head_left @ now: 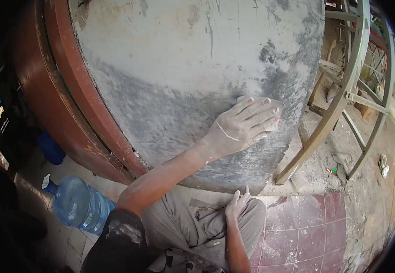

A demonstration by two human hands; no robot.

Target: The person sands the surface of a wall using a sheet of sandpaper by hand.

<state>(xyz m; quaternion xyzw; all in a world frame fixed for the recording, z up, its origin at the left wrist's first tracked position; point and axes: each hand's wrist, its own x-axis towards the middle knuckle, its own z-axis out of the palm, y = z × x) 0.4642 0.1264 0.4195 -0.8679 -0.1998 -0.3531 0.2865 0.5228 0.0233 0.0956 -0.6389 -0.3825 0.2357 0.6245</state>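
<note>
Pressed flat on the wall (170, 82), my left hand (247, 120) has its fingers spread over a pale sheet of sandpaper (276, 108). The sheet's edges show past the fingertips and above the knuckles; the rest is hidden under the palm. White dust coats this hand and forearm. The wall is whitish above, with a smeared dark grey band lower down. My right hand (236, 205) rests on my bent knee near the wall's foot, fingers partly extended and nothing visible in it. A flat grey strip (204, 204) lies by my legs.
A large blue water bottle (81, 204) lies at my left, below a reddish-brown door frame (81, 86). On the right, a metal frame (338, 107) leans close to the wall's edge. Dusty red tiles (304, 232) cover the floor at right. A blue object (51, 149) sits behind the bottle.
</note>
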